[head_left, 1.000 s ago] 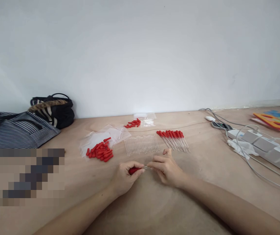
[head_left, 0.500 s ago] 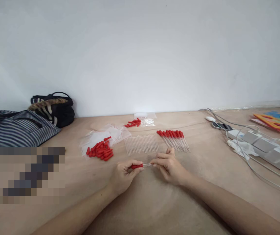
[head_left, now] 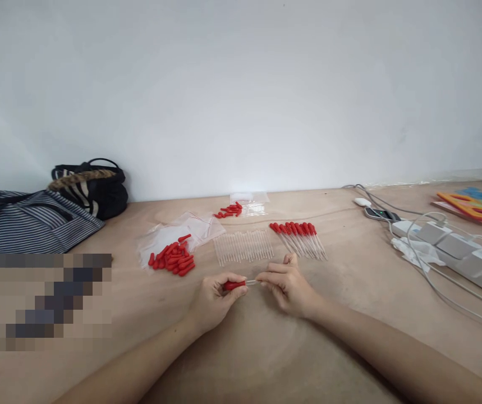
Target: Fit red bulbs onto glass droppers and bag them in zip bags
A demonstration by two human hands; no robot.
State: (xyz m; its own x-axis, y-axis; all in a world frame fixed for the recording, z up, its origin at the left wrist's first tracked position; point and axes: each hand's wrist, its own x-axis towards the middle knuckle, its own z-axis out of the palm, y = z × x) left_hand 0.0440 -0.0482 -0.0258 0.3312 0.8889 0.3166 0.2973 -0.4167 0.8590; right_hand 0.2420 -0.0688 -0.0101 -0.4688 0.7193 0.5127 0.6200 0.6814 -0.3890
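Observation:
Pinched in my left hand (head_left: pixel 216 301) is a red rubber bulb (head_left: pixel 234 285). My right hand (head_left: pixel 288 286) grips a clear thin tube (head_left: pixel 251 282), whose left end meets the bulb's opening. Just beyond my hands lies a row of clear tubes (head_left: pixel 244 247). Right of that row, several tubes fitted with red bulbs (head_left: pixel 299 238) lie side by side. A pile of loose red bulbs (head_left: pixel 174 258) rests partly on clear plastic bags (head_left: pixel 201 227) to the left.
Farther back are a few small red bulbs (head_left: pixel 229 211) and a clear packet (head_left: pixel 255 209). Striped (head_left: pixel 38 221) and black bags (head_left: pixel 112 191) stand at left. A power strip (head_left: pixel 459 247) with cables, crumpled tissue (head_left: pixel 415 251) and orange frame (head_left: pixel 474 209) occupy the right.
My right hand has shifted slightly left with the tube, and the visible stretch of tube between my hands is a little shorter. Both hands keep their grips.

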